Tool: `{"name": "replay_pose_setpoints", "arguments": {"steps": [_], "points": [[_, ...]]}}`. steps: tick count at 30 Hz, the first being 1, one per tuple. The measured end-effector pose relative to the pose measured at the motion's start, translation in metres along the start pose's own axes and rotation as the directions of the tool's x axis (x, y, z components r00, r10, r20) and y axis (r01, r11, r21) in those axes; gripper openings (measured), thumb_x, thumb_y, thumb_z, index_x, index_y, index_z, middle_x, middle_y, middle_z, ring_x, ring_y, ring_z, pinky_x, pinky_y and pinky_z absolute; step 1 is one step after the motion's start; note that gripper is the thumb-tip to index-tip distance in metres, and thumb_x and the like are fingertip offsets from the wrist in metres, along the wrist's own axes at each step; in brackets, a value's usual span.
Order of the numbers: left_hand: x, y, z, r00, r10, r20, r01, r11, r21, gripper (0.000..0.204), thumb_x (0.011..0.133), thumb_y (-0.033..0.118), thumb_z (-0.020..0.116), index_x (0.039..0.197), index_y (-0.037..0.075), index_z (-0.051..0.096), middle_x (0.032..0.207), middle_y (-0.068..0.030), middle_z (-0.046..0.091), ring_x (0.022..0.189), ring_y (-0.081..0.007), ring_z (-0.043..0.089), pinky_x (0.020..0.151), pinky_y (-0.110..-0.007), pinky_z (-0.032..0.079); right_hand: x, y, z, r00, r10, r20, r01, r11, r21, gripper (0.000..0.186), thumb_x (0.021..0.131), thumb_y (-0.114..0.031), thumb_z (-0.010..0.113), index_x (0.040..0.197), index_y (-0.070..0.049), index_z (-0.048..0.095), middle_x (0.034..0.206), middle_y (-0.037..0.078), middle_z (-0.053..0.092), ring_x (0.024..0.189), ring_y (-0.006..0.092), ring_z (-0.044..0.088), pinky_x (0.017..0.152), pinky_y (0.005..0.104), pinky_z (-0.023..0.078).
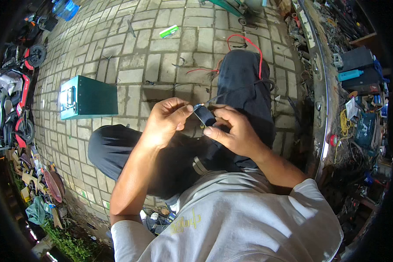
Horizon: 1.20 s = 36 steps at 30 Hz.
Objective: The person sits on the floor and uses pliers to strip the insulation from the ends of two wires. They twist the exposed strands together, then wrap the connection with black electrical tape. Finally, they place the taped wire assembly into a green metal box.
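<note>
Between my hands, over my lap, is a small dark rectangular device (pixel 206 116) with a metal edge, held tilted. My left hand (pixel 170 118) pinches its upper end where a black cable (pixel 225 94) joins at a small fitting, too small to make out. My right hand (pixel 229 129) grips the device from the right, thumb along its lower end. The black cable runs up to my right knee, where a red wire (pixel 260 62) lies in a loop.
A green metal box (pixel 88 98) sits on the paving at left. Red scooters (pixel 19 113), a water jug (pixel 67 8) and piled scraps (pixel 46 185) line the left side. A green-and-white strip (pixel 168 31) lies ahead. A cluttered bench (pixel 353 131) runs along my right.
</note>
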<state>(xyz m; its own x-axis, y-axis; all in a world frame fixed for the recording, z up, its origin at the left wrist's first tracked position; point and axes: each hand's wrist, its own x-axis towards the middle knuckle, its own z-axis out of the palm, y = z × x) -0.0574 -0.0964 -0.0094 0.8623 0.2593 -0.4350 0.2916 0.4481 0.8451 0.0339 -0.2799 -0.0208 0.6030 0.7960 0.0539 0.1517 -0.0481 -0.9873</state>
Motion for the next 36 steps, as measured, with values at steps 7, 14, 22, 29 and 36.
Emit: {"name": "replay_pose_setpoints", "arguments": {"steps": [7, 14, 22, 29, 36], "points": [[-0.004, -0.007, -0.001, 0.985, 0.170, 0.009, -0.170, 0.975, 0.145, 0.013, 0.091, 0.008, 0.060, 0.098, -0.002, 0.064, 0.068, 0.0044, 0.051, 0.059, -0.0039, 0.041, 0.054, -0.018, 0.034, -0.008, -0.004, 0.012, 0.922, 0.304, 0.241, -0.388, 0.729, 0.564, 0.024, 0.089, -0.006, 0.061, 0.112, 0.000, 0.055, 0.099, 0.001, 0.057, 0.079, 0.0063, 0.054, 0.069, 0.0228, 0.044], [-0.010, -0.006, -0.003, 0.859, 0.486, 0.161, -0.488, 0.682, 0.544, 0.027, 0.076, 0.006, 0.074, 0.103, 0.002, 0.067, 0.071, -0.0075, 0.053, 0.065, -0.0150, 0.051, 0.057, -0.029, 0.042, -0.001, -0.030, 0.001, 0.969, 0.162, 0.186, -0.245, 0.717, 0.653, 0.040, 0.090, -0.008, 0.062, 0.126, 0.000, 0.047, 0.110, 0.007, 0.059, 0.100, 0.0125, 0.055, 0.080, 0.0266, 0.048], [-0.010, -0.008, 0.002, 0.877, 0.474, 0.075, -0.404, 0.643, 0.651, 0.032, 0.094, 0.023, 0.059, 0.076, -0.003, 0.062, 0.068, -0.0065, 0.057, 0.062, -0.0141, 0.052, 0.058, -0.028, 0.041, -0.005, 0.001, 0.019, 0.950, 0.270, -0.158, -0.197, 0.909, 0.367, 0.020, 0.088, -0.003, 0.063, 0.106, 0.003, 0.058, 0.097, 0.006, 0.062, 0.087, 0.0080, 0.058, 0.075, 0.0199, 0.047], [-0.006, -0.003, 0.005, 0.967, 0.245, 0.067, -0.246, 0.836, 0.490, 0.038, 0.097, 0.027, 0.054, 0.071, -0.001, 0.057, 0.064, 0.0008, 0.052, 0.063, -0.0072, 0.043, 0.057, -0.025, 0.037, 0.018, 0.028, 0.030, 0.997, 0.051, -0.065, -0.018, 0.898, 0.439, 0.022, 0.088, -0.011, 0.066, 0.105, 0.001, 0.059, 0.091, 0.002, 0.060, 0.078, 0.0057, 0.055, 0.069, 0.0209, 0.045], [-0.006, 0.000, 0.000, 0.891, 0.438, 0.123, -0.378, 0.562, 0.736, 0.024, 0.093, 0.017, 0.059, 0.078, -0.002, 0.055, 0.070, -0.0103, 0.050, 0.063, -0.0209, 0.048, 0.060, -0.031, 0.040, -0.002, 0.015, 0.030, 0.959, 0.283, -0.011, -0.267, 0.917, 0.296, 0.021, 0.089, -0.020, 0.066, 0.096, 0.000, 0.063, 0.074, -0.001, 0.059, 0.068, 0.0049, 0.053, 0.061, 0.0213, 0.044]]}}
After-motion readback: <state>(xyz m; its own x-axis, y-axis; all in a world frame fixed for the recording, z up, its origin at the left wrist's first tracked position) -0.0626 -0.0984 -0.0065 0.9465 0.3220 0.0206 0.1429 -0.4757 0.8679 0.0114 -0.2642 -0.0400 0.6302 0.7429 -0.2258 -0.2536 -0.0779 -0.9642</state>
